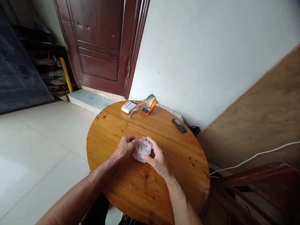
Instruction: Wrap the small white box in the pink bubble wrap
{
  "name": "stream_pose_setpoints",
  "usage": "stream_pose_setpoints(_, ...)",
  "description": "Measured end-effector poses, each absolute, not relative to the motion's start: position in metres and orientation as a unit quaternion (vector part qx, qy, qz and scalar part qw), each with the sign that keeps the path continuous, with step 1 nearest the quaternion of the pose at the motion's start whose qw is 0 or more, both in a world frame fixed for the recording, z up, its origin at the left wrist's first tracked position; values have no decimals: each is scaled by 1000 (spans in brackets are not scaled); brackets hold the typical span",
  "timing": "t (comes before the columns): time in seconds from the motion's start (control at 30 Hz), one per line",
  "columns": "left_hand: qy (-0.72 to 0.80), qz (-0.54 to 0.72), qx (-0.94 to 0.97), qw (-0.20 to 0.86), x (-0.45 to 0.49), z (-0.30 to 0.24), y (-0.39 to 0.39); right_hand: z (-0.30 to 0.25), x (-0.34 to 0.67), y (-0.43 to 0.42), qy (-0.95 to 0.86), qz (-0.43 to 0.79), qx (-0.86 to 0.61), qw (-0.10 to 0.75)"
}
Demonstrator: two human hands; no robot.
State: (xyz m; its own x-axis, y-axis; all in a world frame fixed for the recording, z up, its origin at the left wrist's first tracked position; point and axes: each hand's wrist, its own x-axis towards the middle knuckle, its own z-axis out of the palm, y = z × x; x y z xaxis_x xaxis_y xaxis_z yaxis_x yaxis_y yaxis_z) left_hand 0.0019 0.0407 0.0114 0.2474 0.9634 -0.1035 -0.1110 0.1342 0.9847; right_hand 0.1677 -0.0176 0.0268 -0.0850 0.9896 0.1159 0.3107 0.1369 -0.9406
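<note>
A small bundle of clear, crinkled plastic (142, 150) is held just above the middle of the round wooden table (150, 200). What it contains, if anything, I cannot make out. My left hand (126, 146) is closed, with thumb and forefinger pinching the bundle's upper left edge. From the other side my right hand (158, 157) grips it, the thumb across its lower right and the fingers behind its right edge. A small piece of clear tape or film (144, 138) sticks up at the top of the bundle.
Toward the table's far edge lie a white device with a cord (129, 107), an orange tape dispenser (149, 107) and a blurred dark object (179, 125). Behind stand a white wall (199, 56) and a dark red door (98, 40). A pale cable (255, 155) hangs at right.
</note>
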Motion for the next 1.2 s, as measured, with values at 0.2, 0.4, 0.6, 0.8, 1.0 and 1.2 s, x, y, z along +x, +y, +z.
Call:
stream_pose_setpoints(0.2, 416, 454, 439, 654, 1, 18, 41, 23, 171, -16, -619, 396, -528, 426)
stream_pose_setpoints(0.4, 409, 429, 469, 655, 1, 21, 40, 22, 169, -16, -617, 400, -527, 425)
stream_pose_setpoints(0.6, 439, 442, 450, 640, 3, 14, 41, 24, 169, -16, -621, 397, -527, 424)
stream_pose_setpoints(0.8, 450, 463, 412, 643, 6, 12, 40, 22, 167, -14, -613, 422, -510, 431)
stream_pose_setpoints(1.0, 415, 427, 430, 679, -3, 25, 38, 20, 165, -12, -554, 468, -505, 467)
stream_pose_setpoints(1.2, 314, 355, 559, 680, -11, 29, 36, 26, 164, -14, -508, 515, -490, 487)
